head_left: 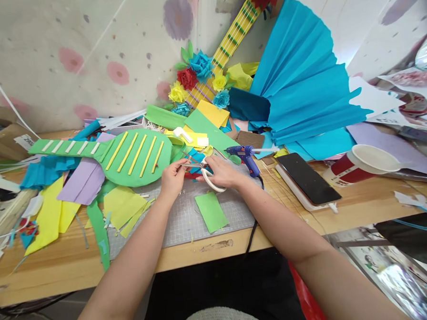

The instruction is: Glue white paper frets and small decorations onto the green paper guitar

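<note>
White-handled scissors [213,183] are in my right hand [222,172], fingers closed around the handle loops. Their blades point left, toward the fingertips of my left hand [172,178]. Those fingertips are pinched together by the blades; whatever they hold is too small to make out. Just left of my left hand lies a green paper instrument shape [136,159] with yellow strips on its body and white ones along its neck. A green paper rectangle [212,211] rests on the grey cutting mat [181,224] below my hands.
A blue glue gun [247,159] lies right of my right hand, its cord running down over the table edge. Farther right are a black phone [308,178] and a paper cup [360,164]. Behind stand a yellow paper guitar [236,32] with paper flowers and a pleated blue sheet [302,74].
</note>
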Demonstrator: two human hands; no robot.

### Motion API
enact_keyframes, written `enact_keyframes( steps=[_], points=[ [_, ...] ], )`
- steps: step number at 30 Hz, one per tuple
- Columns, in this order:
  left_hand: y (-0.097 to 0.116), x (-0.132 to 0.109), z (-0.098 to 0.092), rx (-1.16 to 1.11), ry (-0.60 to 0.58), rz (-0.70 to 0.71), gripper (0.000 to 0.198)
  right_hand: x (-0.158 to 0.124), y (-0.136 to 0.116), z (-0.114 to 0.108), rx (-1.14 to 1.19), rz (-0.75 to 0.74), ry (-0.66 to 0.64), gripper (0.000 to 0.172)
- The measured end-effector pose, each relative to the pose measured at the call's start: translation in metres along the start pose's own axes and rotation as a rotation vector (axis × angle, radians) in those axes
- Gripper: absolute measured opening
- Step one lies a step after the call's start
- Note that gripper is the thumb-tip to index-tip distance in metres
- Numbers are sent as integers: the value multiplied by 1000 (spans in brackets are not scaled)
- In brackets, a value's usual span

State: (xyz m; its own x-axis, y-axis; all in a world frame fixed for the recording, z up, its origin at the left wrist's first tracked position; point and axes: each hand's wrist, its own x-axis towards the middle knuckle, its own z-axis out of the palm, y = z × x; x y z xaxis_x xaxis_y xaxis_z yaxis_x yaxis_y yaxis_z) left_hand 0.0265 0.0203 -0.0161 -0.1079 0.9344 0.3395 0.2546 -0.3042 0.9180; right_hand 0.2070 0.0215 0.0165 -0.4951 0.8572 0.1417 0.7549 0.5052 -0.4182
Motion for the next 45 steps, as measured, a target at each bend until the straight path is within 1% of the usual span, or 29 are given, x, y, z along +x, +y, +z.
enact_keyframes(
  steps=[4, 9, 11, 21, 25, 27, 31, 33, 37, 40, 42, 45],
  points=[
    [-1, -3, -1, 64, -34, -3, 21, -1, -1, 0, -1, -10, 5, 44],
    [-1, -6, 1, 136, -117, 24, 20, -1, 0, 1, -24, -7, 9, 44],
    [-1, -6, 0, 152, -128, 32, 20, -1, 1, 1, -35, 0, 7, 44],
    [3, -7, -1, 275, -119, 106, 21, -1, 1, 2, -69, -30, 40, 43],
    [4, -6, -1, 334, -120, 157, 19, -1, 1, 3, -86, -19, 32, 39],
    [4, -6, -2, 355, -122, 162, 17, 0, 0, 5, -95, 7, 41, 34],
    [6, -4, -2, 368, -130, 200, 19, 1, -6, 9, -111, 122, 78, 30],
    [6, -4, -3, 372, -132, 236, 21, 2, -9, 11, -128, 156, 89, 30],
    [5, -5, -4, 396, -136, 281, 23, 3, -11, 13, -174, 171, 91, 33],
    [5, -5, -4, 404, -130, 325, 19, 2, -11, 13, -200, 193, 77, 36],
    [4, -5, -4, 416, -114, 333, 16, 2, -10, 12, -204, 183, 78, 36],
    [2, -4, -4, 435, -98, 303, 15, 2, -8, 11, -189, 131, 103, 31]
  ],
)
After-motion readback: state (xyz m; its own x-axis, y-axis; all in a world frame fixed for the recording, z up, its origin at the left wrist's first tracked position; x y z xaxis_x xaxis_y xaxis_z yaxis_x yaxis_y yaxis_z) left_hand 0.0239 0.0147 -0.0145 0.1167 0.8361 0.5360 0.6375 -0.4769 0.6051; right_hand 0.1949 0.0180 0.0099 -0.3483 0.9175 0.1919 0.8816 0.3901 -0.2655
